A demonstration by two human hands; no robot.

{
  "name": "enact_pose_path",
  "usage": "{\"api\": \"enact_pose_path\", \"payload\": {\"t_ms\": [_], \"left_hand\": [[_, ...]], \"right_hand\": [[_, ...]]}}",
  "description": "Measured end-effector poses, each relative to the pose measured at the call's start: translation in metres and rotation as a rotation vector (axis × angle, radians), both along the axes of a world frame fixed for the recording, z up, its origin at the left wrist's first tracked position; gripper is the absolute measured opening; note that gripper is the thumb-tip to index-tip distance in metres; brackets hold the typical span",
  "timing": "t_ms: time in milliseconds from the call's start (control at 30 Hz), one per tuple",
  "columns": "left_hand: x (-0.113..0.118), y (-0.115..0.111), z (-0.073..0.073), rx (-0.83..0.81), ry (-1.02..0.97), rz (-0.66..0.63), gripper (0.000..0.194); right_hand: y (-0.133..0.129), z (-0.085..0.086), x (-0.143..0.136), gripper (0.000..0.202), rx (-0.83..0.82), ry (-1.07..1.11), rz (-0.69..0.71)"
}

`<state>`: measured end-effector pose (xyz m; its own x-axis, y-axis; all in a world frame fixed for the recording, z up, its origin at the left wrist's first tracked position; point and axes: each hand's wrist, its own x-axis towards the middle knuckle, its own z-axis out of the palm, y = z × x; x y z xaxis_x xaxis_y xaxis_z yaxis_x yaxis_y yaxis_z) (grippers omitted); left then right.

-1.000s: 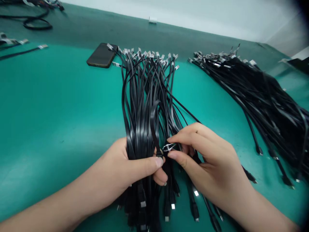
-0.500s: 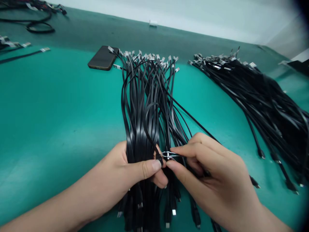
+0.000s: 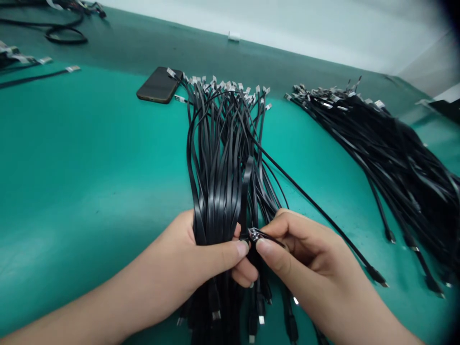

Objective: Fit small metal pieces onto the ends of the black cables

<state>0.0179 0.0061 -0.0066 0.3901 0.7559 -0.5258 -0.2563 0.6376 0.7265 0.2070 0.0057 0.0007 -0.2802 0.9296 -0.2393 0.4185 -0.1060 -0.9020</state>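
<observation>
My left hand (image 3: 215, 254) is wrapped round a thick bundle of flat black USB cables (image 3: 219, 191). Its thumb presses at the bundle's right side, beside a flat black strip (image 3: 246, 196) that rises in a bend; whether this is a cable or a tie I cannot tell. Between thumb and curled fingers, my right hand (image 3: 298, 254) pinches small metal nail clippers (image 3: 254, 234), their tip close to the base of that strip. The fingers partly cover the clippers. Silver plugs (image 3: 233, 88) fan out at the far end, and connectors (image 3: 261, 316) hang below the hands.
A dark phone (image 3: 158, 86) lies beyond the bundle on the green table (image 3: 89, 143). To the right spreads another heap of black cables (image 3: 388, 139). More cables (image 3: 64, 33) lie at the far left. A small white piece (image 3: 234, 36) sits at the back edge.
The clippers have turned in my right fingers and moved slightly. The bent strip has swung right and stands more upright. My left hand keeps its hold; the whole view has shifted slightly.
</observation>
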Motion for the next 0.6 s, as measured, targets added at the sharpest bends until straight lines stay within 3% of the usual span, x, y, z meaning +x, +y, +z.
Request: {"api": "enact_pose_path", "payload": {"t_ms": [600], "left_hand": [[-0.0004, 0.0009, -0.0019, 0.023, 0.015, -0.045, 0.016]], "right_hand": [[0.0002, 0.001, -0.0002, 0.025, 0.041, -0.046, 0.026]]}}
